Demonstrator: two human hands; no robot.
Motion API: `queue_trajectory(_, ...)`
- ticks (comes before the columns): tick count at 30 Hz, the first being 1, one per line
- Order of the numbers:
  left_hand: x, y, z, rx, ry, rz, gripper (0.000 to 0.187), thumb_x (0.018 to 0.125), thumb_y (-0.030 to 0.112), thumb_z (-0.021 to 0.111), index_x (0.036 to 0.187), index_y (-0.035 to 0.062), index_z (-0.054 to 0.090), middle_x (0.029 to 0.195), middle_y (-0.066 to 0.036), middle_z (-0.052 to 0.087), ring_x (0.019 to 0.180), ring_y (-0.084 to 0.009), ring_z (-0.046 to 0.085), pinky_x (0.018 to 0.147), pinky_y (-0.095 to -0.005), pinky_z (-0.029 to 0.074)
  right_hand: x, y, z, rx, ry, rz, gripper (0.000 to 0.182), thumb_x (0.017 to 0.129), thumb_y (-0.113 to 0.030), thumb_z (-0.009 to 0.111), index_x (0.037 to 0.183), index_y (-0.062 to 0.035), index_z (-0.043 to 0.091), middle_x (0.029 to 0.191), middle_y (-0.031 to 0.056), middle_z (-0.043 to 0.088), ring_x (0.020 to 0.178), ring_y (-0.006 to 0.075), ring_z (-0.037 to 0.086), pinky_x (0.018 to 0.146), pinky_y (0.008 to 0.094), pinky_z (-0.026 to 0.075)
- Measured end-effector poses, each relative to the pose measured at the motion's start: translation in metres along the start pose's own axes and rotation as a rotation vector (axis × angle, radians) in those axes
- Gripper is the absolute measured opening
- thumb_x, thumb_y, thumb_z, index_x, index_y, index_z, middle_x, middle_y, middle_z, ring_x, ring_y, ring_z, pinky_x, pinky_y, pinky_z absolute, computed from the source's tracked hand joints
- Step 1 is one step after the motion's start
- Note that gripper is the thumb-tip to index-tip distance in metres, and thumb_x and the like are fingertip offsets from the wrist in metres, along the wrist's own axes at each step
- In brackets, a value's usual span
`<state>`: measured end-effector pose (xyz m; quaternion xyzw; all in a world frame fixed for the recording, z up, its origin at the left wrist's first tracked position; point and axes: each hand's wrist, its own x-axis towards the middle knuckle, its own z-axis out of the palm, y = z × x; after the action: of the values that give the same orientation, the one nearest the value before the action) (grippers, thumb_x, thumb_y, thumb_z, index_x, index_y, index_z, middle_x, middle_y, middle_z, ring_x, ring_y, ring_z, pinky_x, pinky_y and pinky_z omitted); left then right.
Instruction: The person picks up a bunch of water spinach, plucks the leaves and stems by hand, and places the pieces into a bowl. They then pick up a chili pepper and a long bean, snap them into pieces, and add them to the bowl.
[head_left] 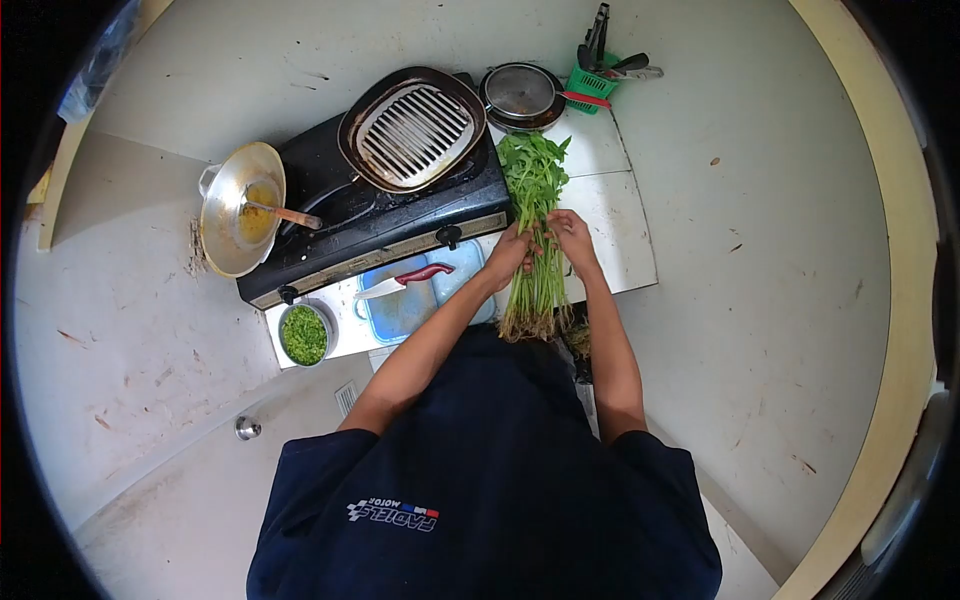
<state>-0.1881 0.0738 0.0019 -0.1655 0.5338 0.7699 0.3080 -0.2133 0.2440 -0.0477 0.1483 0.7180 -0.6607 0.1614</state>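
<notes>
A bunch of leafy greens lies over the counter beside the stove, leaves pointing away and stringy roots toward my body. My left hand is closed around the left side of its stems. At the right side of the stems, my right hand has its fingers bent in and pinching at them; the fingertips are partly hidden. A knife with a red handle rests on the blue cutting board, to the left of my left forearm.
A black stove bears a ridged grill pan and a wok with a wooden-handled utensil. Chopped greens fill a bowl at the left. Behind the bunch are a strainer and a green utensil basket.
</notes>
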Motion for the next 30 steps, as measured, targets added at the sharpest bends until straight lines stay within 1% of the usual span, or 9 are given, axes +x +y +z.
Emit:
queue_trajectory(3,0.001,0.000,0.001,-0.026,-0.060,-0.020,0.023,0.108,0.023,0.038,0.125,0.0132,0.050,0.087,-0.005,0.057,0.065,-0.0103,0.045,0.056,-0.0249,0.039,0.024,0.037,0.014,-0.222,0.035,-0.222,0.034,0.092,-0.011,0.063,0.124,-0.0005,0.060,0.109,0.0117,0.066,0.084,0.0225,0.068,0.071,0.0344,0.054)
queue_trajectory(7,0.004,0.001,0.001,-0.057,-0.088,-0.041,0.019,0.107,0.022,0.038,0.119,0.0133,0.051,0.090,-0.005,0.057,0.068,-0.0117,0.046,0.059,-0.0260,0.041,0.055,0.052,0.020,-0.410,0.029,-0.104,0.032,0.087,-0.007,0.060,0.116,0.0032,0.064,0.095,0.0155,0.070,0.078,0.0223,0.067,0.074,0.0361,0.053)
queue_trajectory(10,0.001,0.005,-0.003,-0.070,-0.079,-0.027,0.018,0.105,0.020,0.039,0.116,0.0126,0.052,0.091,-0.004,0.056,0.070,-0.0124,0.045,0.061,-0.0269,0.042,0.063,0.038,0.012,-0.130,-0.133,-0.040,0.025,0.089,-0.009,0.062,0.110,0.0031,0.068,0.086,0.0142,0.072,0.078,0.0213,0.066,0.073,0.0346,0.051)
queue_trajectory(13,0.000,0.006,-0.012,-0.117,-0.023,0.018,0.017,0.103,0.019,0.041,0.112,0.0120,0.054,0.089,-0.002,0.054,0.068,-0.0120,0.044,0.060,-0.0265,0.039,0.056,0.013,0.008,-0.126,-0.053,-0.147,0.020,0.092,-0.012,0.065,0.106,0.0024,0.070,0.086,0.0123,0.072,0.078,0.0207,0.066,0.071,0.0336,0.050)
queue_trajectory(14,0.001,0.004,-0.016,-0.134,-0.005,0.060,0.016,0.102,0.019,0.042,0.110,0.0120,0.054,0.087,-0.001,0.053,0.066,-0.0114,0.043,0.058,-0.0260,0.038,0.057,0.009,0.005,-0.317,0.007,-0.236,0.019,0.095,-0.016,0.067,0.104,0.0006,0.071,0.086,0.0109,0.073,0.079,0.0178,0.066,0.071,0.0330,0.051)
queue_trajectory(17,-0.001,0.007,-0.019,-0.152,0.037,0.111,0.016,0.100,0.018,0.043,0.108,0.0112,0.055,0.084,0.001,0.051,0.061,-0.0089,0.040,0.053,-0.0248,0.034,0.049,-0.005,-0.002,-0.238,-0.128,-0.141,0.018,0.096,-0.017,0.067,0.107,-0.0037,0.072,0.088,0.0067,0.072,0.080,0.0148,0.066,0.075,0.0325,0.051)
queue_trajectory(23,-0.006,0.009,-0.021,-0.175,0.056,0.157,0.017,0.101,0.018,0.042,0.109,0.0112,0.055,0.081,0.002,0.049,0.055,-0.0069,0.036,0.049,-0.0234,0.030,0.026,-0.032,-0.012,0.377,-0.191,0.081,0.031,0.095,-0.016,0.066,0.124,-0.0061,0.062,0.109,0.0025,0.066,0.100,0.0139,0.063,0.087,0.0322,0.049)
queue_trajectory(27,-0.015,0.019,-0.018,-0.173,0.026,0.192,0.017,0.105,0.022,0.043,0.109,0.0108,0.055,0.080,0.002,0.046,0.056,-0.0064,0.035,0.049,-0.0226,0.030,0.021,-0.031,-0.019,0.673,-0.255,0.054,0.028,0.100,-0.026,0.063,0.118,-0.0048,0.061,0.110,0.0049,0.064,0.104,0.0176,0.063,0.088,0.0354,0.050)
queue_trajectory(30,-0.017,0.023,-0.017,-0.164,0.026,0.234,0.018,0.108,0.025,0.045,0.108,0.0104,0.055,0.079,0.003,0.045,0.055,-0.0059,0.035,0.049,-0.0222,0.030,0.025,-0.014,-0.017,0.369,-0.130,0.190,0.028,0.102,-0.036,0.061,0.113,-0.0097,0.064,0.106,0.0025,0.066,0.097,0.0166,0.067,0.085,0.0327,0.051)
